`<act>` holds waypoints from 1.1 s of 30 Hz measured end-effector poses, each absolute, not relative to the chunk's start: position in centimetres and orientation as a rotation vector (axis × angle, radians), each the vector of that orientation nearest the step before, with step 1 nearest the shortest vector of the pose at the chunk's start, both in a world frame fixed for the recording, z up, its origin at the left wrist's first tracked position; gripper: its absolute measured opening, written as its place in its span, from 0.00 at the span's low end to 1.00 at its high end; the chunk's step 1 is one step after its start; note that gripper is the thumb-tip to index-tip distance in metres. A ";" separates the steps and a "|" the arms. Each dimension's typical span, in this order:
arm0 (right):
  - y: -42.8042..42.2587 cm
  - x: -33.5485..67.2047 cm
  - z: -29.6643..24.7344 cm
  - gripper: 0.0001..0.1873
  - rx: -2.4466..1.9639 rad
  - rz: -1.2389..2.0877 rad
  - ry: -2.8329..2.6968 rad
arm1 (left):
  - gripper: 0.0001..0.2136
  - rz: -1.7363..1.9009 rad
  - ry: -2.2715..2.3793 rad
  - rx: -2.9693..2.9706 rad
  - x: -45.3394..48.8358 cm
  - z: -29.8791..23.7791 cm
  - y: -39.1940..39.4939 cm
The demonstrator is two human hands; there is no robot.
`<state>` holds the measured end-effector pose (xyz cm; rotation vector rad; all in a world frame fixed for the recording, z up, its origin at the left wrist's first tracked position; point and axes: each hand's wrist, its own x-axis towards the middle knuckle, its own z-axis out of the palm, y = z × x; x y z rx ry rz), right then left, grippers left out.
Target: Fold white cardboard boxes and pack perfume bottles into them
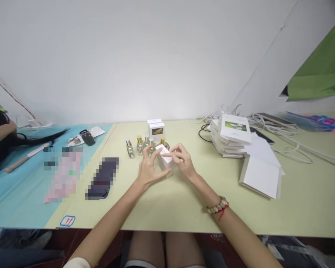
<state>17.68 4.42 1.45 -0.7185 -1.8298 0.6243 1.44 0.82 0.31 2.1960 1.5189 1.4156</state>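
My left hand [148,169] grips a small white box [165,157], thumb on its near side and fingers along the left. At the top of that box, my right hand [184,160] is closed in a pinch, fingertips touching the upper face. Whether a flap is between those fingertips is too small to tell. Just behind and left of my left hand stand several small glass bottles [130,149] with silver or gold caps. One gold-capped bottle [162,140] is partly hidden by the box. Two more white boxes [156,130] stand behind the bottles, near the wall.
To the right lie a stack of white cartons [234,130] and an opened white carton [259,176], with tangled cables [281,130] behind. A blurred dark phone-like object [102,178] lies left. Another person's arm [1,131] rests on the blue tabletop [19,193] at far left.
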 end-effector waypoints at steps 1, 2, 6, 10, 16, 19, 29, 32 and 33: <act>4.5 17.8 1.4 0.16 -0.710 0.707 -1.802 | 0.37 1.375 1.485 2.146 2.0 0.2 0.7; 4.5 17.9 1.4 0.17 -0.705 0.775 -1.769 | 0.37 1.359 1.444 2.090 2.5 0.2 0.6; 4.8 18.2 1.3 0.18 -0.742 0.833 -1.545 | 0.33 1.360 1.360 1.859 4.0 0.7 0.5; 5.9 19.0 1.1 0.18 -0.853 0.718 -1.245 | 0.24 1.350 1.401 1.800 3.7 2.2 0.3; 7.8 21.2 0.7 0.16 -0.939 0.650 -1.029 | 0.15 1.252 1.327 1.804 1.2 7.1 0.4; 8.0 21.7 0.6 0.17 -0.947 0.624 -1.049 | 0.17 1.431 1.368 1.862 -1.0 11.5 2.2; 7.4 21.5 0.3 0.18 -0.940 0.436 -1.385 | 0.18 0.794 2.116 2.284 -6.9 14.2 16.1; 7.7 21.6 0.2 0.19 -0.953 0.456 -1.384 | 0.18 0.693 2.060 2.273 -7.3 11.2 17.7; 7.7 21.6 0.2 0.20 -0.955 0.463 -1.388 | 0.17 0.667 2.025 2.281 -7.4 10.4 17.9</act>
